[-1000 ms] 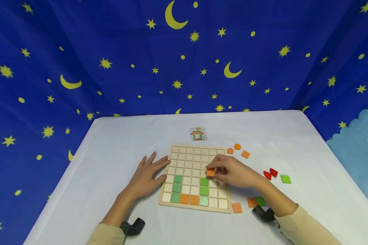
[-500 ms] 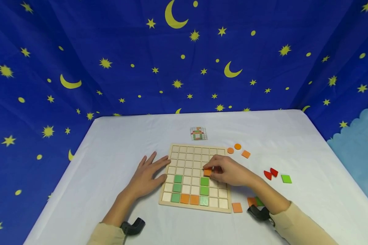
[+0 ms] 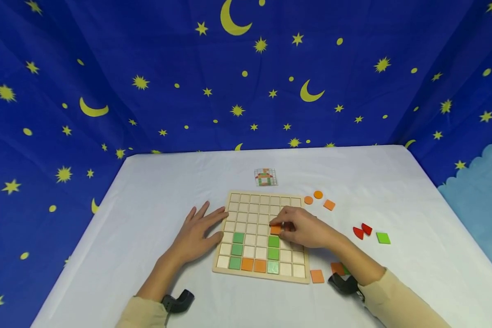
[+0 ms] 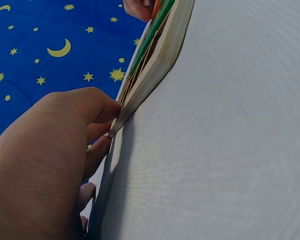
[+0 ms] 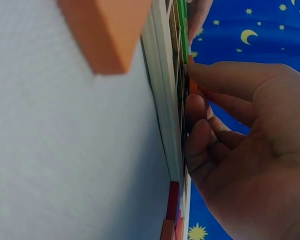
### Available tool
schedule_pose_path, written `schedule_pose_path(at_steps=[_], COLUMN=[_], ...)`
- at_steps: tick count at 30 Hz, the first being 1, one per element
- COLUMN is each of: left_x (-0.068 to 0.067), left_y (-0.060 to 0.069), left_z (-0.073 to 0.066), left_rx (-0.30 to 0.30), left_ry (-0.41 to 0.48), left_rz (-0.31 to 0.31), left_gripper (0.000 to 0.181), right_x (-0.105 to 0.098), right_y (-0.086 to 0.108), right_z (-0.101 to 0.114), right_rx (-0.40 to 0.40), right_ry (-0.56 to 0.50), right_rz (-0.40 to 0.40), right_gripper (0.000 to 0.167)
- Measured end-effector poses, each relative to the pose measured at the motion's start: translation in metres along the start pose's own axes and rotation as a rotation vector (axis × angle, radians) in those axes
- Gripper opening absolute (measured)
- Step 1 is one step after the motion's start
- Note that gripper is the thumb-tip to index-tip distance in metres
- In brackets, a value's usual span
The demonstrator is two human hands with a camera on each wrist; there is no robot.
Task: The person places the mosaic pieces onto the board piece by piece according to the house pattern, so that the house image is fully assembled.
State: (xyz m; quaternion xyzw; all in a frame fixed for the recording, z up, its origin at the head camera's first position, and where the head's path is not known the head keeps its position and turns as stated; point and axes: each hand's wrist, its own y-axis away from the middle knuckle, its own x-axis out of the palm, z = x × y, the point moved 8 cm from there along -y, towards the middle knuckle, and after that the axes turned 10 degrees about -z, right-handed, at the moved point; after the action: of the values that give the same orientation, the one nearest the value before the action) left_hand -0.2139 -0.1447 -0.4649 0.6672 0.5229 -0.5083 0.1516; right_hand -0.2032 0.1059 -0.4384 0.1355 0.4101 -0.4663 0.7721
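In the head view a wooden grid board (image 3: 252,216) lies on the white table, with green tiles in two columns and two orange tiles (image 3: 253,264) in its nearest row. My right hand (image 3: 307,227) pinches an orange square tile (image 3: 275,229) by its edges, just above the upper green tile (image 3: 274,241) of the right column. The right wrist view shows this tile (image 5: 192,75) upright-looking at the board's surface between thumb and fingers. My left hand (image 3: 197,237) lies spread, its fingertips and thumb touching the board's left edge.
A small pattern card (image 3: 265,177) lies behind the board. Right of the board are two orange discs (image 3: 313,197), an orange square (image 3: 329,205), red pieces (image 3: 358,233), a green square (image 3: 383,238) and another orange square (image 3: 317,276). More tiles lie partly under the right wrist.
The right hand has moved a little left with the orange tile, bringing it over the cell behind the right green column. The left hand holds its place at the board's edge.
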Motion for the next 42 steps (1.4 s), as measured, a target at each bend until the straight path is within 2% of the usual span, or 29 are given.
schedule_pose_path(at_steps=[12, 28, 35, 42], left_x=[0.0, -0.001, -0.001, 0.0], left_y=[0.0, -0.001, -0.001, 0.0], left_z=[0.0, 0.0, -0.001, 0.0], left_rx=[0.018, 0.006, 0.001, -0.005], left_ry=[0.003, -0.002, -0.001, -0.007], left_rz=[-0.005, 0.005, 0.005, 0.012], left_gripper=[0.051, 0.051, 0.051, 0.051], right_x=[0.003, 0.001, -0.011, -0.032], right_y=[0.0, -0.002, 0.002, 0.012], right_z=[0.001, 0.001, -0.003, -0.016], right_rx=[-0.018, -0.031, -0.018, 0.071], right_ry=[0.012, -0.004, -0.046, -0.085], right_rz=[-0.006, -0.015, -0.041, -0.077], right_gripper=[0.033, 0.032, 0.029, 0.03])
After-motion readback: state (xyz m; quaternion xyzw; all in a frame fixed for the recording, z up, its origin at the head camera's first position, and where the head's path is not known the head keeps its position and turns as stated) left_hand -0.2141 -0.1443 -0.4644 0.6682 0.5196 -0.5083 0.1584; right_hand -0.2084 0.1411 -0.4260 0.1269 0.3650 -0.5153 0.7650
